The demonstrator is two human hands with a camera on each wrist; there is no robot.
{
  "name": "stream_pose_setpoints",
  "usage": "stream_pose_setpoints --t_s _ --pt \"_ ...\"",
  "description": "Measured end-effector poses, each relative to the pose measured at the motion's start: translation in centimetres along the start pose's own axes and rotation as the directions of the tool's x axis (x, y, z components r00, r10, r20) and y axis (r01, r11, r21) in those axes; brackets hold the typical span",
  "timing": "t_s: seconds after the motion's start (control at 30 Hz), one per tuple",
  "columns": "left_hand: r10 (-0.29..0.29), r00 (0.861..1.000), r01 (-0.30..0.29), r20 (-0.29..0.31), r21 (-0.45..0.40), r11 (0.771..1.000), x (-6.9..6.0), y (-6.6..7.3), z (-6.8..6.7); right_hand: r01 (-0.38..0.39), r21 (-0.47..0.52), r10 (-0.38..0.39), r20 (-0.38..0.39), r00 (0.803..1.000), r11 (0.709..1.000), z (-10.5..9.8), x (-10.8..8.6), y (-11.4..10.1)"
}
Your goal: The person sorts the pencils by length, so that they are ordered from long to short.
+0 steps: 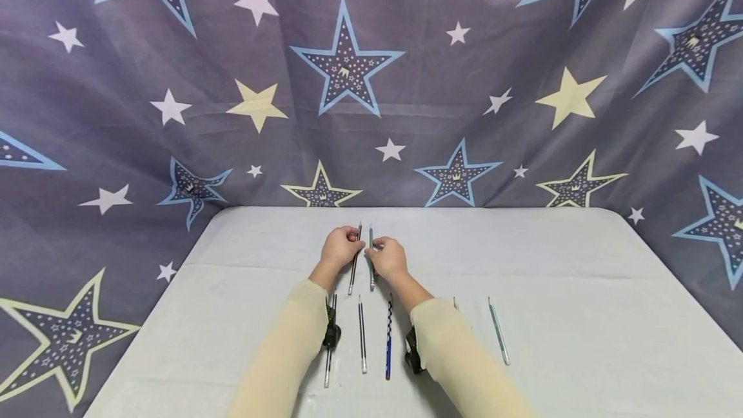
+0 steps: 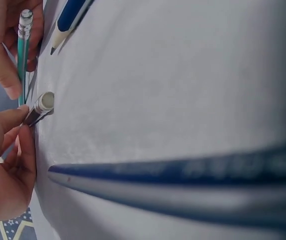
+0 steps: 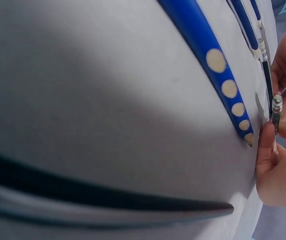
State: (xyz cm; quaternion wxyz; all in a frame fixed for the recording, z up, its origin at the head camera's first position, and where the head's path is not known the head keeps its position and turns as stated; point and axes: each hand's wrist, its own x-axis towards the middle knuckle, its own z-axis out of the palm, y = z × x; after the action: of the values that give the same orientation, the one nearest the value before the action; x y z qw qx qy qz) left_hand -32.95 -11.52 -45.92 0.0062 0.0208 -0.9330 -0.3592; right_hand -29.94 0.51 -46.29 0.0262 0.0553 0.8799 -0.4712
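Note:
Near the far side of the white table, my left hand (image 1: 338, 249) pinches a dark pencil (image 1: 352, 277) between thumb and fingers. Close beside it, my right hand (image 1: 391, 258) pinches a green pencil (image 1: 371, 281). The two pencils stand side by side with a narrow gap, eraser ends toward me. In the left wrist view, the green pencil (image 2: 22, 57) shows its silver ferrule and eraser. The dark pencil's pale eraser end (image 2: 46, 100) sticks out past the left fingertips. The right wrist view shows the green pencil's eraser end (image 3: 277, 101) above the right thumb.
Nearer me lie a dark pencil (image 1: 362, 334), a blue pencil with pale dots (image 1: 388, 353) and another pencil (image 1: 328, 366) partly under my left wrist. Right of my right arm lies a teal pencil (image 1: 498, 331); a pencil tip (image 1: 455, 303) shows beside the sleeve. A star-patterned curtain (image 1: 395, 115) hangs behind.

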Motion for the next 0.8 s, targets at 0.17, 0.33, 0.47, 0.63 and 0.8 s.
stream_pose_setpoints --t_s 0.17,0.33,0.47,0.63,0.8 --pt "0.004 1.0 -0.004 0.007 -0.016 1.0 -0.13 0.16 0.03 0.006 -0.018 -0.006 -0.014 1.0 1.0 -0.11 -0.11 0.04" --pt "0.009 1.0 -0.009 0.005 -0.021 1.0 -0.16 0.2 0.03 -0.004 -0.001 0.004 0.008 1.0 1.0 -0.18 -0.2 0.06" --pt "0.007 1.0 -0.007 0.005 -0.03 1.0 -0.14 0.19 0.01 -0.005 0.007 0.005 0.012 1.0 1.0 -0.23 -0.24 0.0" --pt "0.001 1.0 0.0 0.013 -0.059 0.998 -0.21 0.16 -0.1 -0.006 0.019 0.006 0.012 1.0 1.0 -0.29 -0.35 -0.12" --pt "-0.013 1.0 0.016 0.023 -0.149 0.989 -0.24 -0.02 -0.3 -0.009 0.04 0.008 0.034 0.999 0.999 -0.46 -0.43 -0.26"
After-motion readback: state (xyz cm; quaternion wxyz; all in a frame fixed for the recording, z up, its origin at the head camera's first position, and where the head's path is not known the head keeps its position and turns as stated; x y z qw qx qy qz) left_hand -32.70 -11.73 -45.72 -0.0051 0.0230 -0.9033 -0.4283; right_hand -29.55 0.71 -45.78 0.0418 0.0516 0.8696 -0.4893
